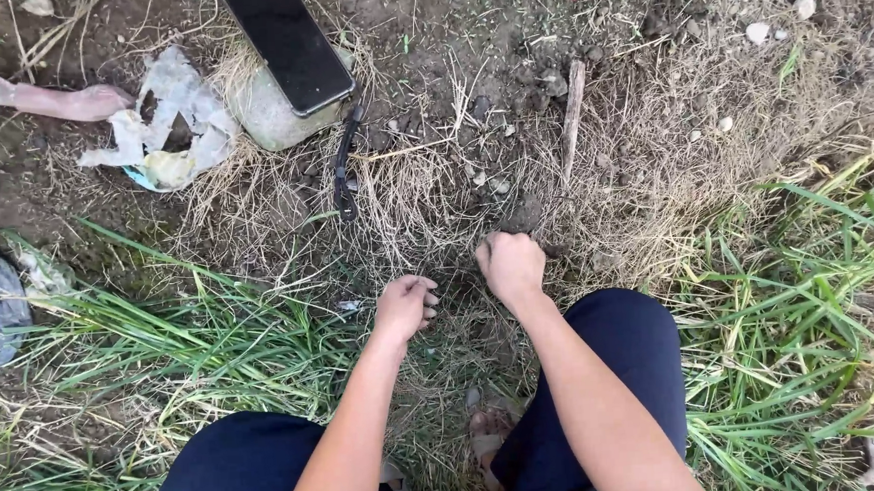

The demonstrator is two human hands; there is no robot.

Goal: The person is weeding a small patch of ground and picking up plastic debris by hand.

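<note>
We had both fists closed in the dry grass (425,193), left hand (405,307) and right hand (511,265); brittle stalks could have snapped, we judged, leaving roots.

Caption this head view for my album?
Squatting person's left hand and right hand pull at dry grass near a dark phone.

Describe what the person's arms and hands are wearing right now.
Nothing: both forearms are bare to the frame edge, with no sleeves, gloves, watch or rings visible. The left hand and right hand are bare too. Dark navy trousers cover the knees.
</note>
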